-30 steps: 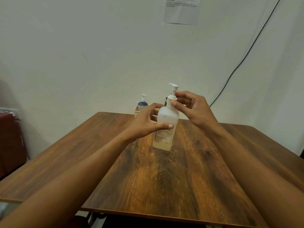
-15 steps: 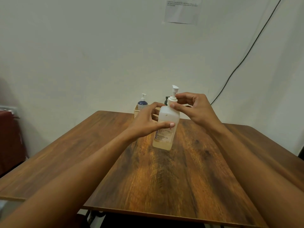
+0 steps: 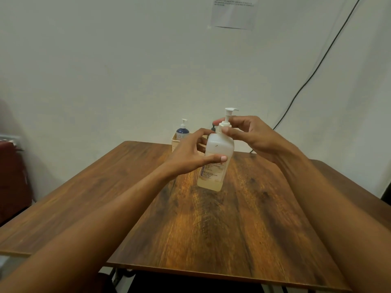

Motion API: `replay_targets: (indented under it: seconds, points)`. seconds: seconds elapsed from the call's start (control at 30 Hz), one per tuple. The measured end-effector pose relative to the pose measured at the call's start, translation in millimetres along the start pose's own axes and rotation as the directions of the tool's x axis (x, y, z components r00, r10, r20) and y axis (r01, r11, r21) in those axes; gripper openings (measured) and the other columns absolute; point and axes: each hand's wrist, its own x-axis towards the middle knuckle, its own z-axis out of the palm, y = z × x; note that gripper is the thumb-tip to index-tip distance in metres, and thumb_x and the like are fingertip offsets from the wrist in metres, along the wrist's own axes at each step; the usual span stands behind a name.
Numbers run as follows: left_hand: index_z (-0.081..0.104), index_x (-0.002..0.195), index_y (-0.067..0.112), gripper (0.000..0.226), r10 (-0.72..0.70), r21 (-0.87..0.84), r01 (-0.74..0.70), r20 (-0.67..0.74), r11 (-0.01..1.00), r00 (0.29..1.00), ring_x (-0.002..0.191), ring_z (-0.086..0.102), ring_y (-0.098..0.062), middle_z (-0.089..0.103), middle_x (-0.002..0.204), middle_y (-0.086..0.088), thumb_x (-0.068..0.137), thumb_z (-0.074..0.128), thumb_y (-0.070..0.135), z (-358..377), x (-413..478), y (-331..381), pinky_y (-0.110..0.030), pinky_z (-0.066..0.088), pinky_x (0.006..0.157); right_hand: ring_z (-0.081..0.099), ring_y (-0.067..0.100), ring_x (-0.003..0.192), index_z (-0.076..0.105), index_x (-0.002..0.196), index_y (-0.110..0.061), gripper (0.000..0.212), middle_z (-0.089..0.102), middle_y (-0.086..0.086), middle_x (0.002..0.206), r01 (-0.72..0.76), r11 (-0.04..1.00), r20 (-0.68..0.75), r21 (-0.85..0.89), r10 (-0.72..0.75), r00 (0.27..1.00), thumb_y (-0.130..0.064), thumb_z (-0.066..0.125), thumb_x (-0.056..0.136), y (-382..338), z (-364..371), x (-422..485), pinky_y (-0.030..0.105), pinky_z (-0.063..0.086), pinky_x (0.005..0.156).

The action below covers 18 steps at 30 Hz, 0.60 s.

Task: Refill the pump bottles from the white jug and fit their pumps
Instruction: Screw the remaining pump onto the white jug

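A translucent pump bottle (image 3: 220, 149) with pale liquid and a printed label is held slightly tilted above the middle of the wooden table (image 3: 211, 225). My left hand (image 3: 190, 155) wraps its body from the left, thumb across the front. My right hand (image 3: 251, 134) pinches the white pump (image 3: 227, 119) at its collar on the bottle's neck; the nozzle points right. A blue pump bottle (image 3: 182, 132) and a dark one, mostly hidden behind my hands, stand in a beige basket (image 3: 175, 142) at the table's far edge. No white jug is in view.
A white wall rises right behind the table, with a paper notice (image 3: 232, 11) and a black cable (image 3: 313, 70) running down it. A dark red object (image 3: 10, 176) sits at the left, beyond the table's edge.
The pump head has turned: its nozzle now points to the right. My right fingers have shifted around the collar. The bottle stays in my left hand at about the same spot.
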Motion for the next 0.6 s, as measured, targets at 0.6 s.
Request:
replay_targets:
  seconds: [0.6]
  points:
    - [0.051,0.140,0.030,0.079,0.014,-0.038,-0.014,0.010,0.999,1.000,0.105,0.070,-0.011,0.069,0.123,0.005,0.074,0.082,0.061,1,3,2,-0.039,0.064,0.085,0.062,0.002,0.132,0.083,0.113,-0.027,0.024,0.077,-0.016,0.126,0.068,0.996,-0.024,-0.063,-0.070,0.997,-0.040,0.080,0.093,-7,-6,8,0.041,0.039,0.118]
